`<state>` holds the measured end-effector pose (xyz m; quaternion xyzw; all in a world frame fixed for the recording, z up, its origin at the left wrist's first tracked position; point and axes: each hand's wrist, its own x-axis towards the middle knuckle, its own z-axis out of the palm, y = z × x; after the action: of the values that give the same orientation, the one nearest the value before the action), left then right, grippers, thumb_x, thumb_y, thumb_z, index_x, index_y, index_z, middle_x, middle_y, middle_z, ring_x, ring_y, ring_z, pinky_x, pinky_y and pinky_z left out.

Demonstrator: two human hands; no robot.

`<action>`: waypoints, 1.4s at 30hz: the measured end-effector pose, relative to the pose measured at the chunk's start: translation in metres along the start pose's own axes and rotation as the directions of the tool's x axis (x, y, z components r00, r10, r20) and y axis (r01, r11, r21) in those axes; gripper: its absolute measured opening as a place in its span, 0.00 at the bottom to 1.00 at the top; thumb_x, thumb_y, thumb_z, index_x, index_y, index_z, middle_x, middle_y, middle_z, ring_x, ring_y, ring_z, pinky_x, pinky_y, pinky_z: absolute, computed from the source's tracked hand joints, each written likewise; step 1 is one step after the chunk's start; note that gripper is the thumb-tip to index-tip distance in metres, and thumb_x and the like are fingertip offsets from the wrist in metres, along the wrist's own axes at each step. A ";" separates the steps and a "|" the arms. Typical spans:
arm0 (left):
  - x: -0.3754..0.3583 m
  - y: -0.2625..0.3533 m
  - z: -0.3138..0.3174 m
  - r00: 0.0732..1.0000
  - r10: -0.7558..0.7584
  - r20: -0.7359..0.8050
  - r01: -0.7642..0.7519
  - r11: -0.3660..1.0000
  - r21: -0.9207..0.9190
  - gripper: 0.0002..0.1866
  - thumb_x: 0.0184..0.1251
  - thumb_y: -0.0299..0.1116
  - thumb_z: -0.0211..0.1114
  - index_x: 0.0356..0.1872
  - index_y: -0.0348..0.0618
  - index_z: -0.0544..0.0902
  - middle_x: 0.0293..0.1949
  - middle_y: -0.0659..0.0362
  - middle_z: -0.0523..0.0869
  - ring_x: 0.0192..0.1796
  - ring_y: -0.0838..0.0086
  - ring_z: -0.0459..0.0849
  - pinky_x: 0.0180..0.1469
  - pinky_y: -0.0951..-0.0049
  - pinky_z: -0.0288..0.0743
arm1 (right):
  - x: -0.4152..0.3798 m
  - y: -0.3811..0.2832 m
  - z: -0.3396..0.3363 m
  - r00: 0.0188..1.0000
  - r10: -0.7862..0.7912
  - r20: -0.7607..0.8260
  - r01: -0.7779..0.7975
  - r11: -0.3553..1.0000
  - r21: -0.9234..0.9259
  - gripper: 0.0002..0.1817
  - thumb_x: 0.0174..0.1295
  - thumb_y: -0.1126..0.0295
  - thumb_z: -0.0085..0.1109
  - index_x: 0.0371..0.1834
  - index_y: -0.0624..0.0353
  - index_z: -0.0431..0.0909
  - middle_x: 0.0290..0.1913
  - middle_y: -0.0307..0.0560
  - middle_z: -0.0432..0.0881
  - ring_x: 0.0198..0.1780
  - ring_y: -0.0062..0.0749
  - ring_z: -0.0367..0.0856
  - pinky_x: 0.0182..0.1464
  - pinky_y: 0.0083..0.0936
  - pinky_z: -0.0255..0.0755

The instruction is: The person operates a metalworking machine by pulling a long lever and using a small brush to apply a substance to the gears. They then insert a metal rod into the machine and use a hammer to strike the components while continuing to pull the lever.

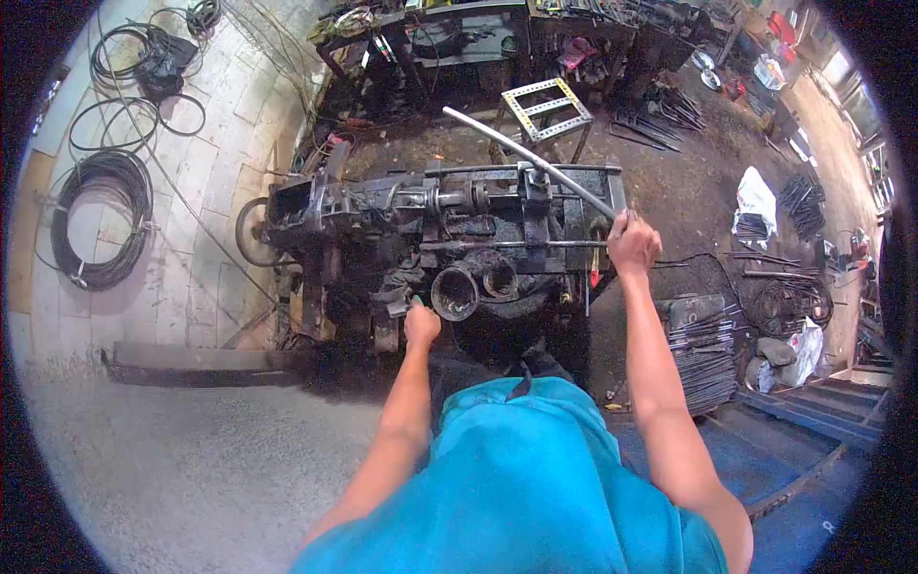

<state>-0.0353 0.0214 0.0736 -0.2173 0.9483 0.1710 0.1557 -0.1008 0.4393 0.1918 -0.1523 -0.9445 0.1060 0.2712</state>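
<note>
My right hand (634, 244) is closed around the lower end of a long grey metal pipe (521, 151). The pipe slants up and to the left, passing over a greasy black lathe-like machine (459, 196). My left hand (422, 323) is closed at the machine's front edge, beside a dark crumpled piece (400, 298); what lies inside its fingers is hidden. Just right of that hand are two round open cups, a larger one (454, 294) and a smaller one (499, 278), with dark, dirty insides.
Coils of black wire (102, 220) lie on the pale floor at left. Behind the machine stand a yellow-and-white metal stool (547, 108) and a cluttered workbench (469, 48). Bundles of thin rods (703, 359) and a white sack (755, 206) are at right.
</note>
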 end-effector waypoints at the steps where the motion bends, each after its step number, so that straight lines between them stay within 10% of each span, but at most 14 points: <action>1: -0.002 0.000 -0.002 1.000 -0.001 0.011 0.001 1.000 0.000 0.19 0.64 0.34 0.52 0.53 0.33 0.72 0.42 0.34 0.83 0.47 0.42 0.82 0.49 0.48 0.75 | -0.002 0.002 0.001 1.000 0.009 0.015 -0.009 1.000 0.007 0.17 0.67 0.60 0.45 0.29 0.57 0.80 0.30 0.54 0.83 0.33 0.51 0.82 0.38 0.45 0.73; 42: -0.003 0.007 0.004 0.999 0.024 -0.045 -0.024 1.000 -0.004 0.20 0.64 0.33 0.53 0.52 0.28 0.71 0.43 0.36 0.84 0.47 0.43 0.83 0.50 0.50 0.76 | -0.002 0.002 -0.006 0.996 -0.093 0.015 0.093 0.994 -0.061 0.17 0.66 0.61 0.45 0.28 0.58 0.80 0.28 0.51 0.83 0.30 0.45 0.83 0.35 0.41 0.72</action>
<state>-0.0356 0.0301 0.0729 -0.2101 0.9537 0.1702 0.1315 -0.0962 0.4409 0.1953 -0.1159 -0.9550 0.0648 0.2653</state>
